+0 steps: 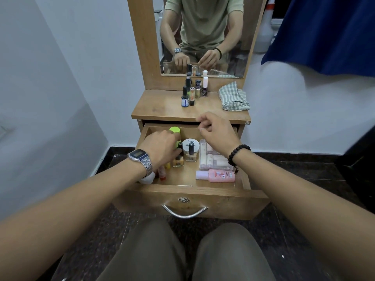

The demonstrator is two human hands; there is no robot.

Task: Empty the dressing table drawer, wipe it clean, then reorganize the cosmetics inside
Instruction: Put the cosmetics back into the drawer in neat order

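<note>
The wooden drawer [192, 196] is pulled out below the dressing table top [162, 109]. Inside stand a lime green bottle [175, 130], an orange nail polish bottle [178, 161], a beige nail polish bottle [191, 155] and a white round jar [190, 144]. A clear case of pink rolls [213, 159] and a pink bottle [218, 175] lie at the right. My left hand [162, 148] reaches into the drawer's left side with fingers around the orange nail polish bottle's black cap. My right hand [215, 130] hovers over the drawer's back, fingers loosely curled and holding nothing.
Several nail polish bottles [192, 92] stand on the table top in front of the mirror [203, 35]. A checked cloth [233, 97] lies folded at the top's right. A blue fabric [324, 33] hangs at the upper right. My knees are below the drawer front.
</note>
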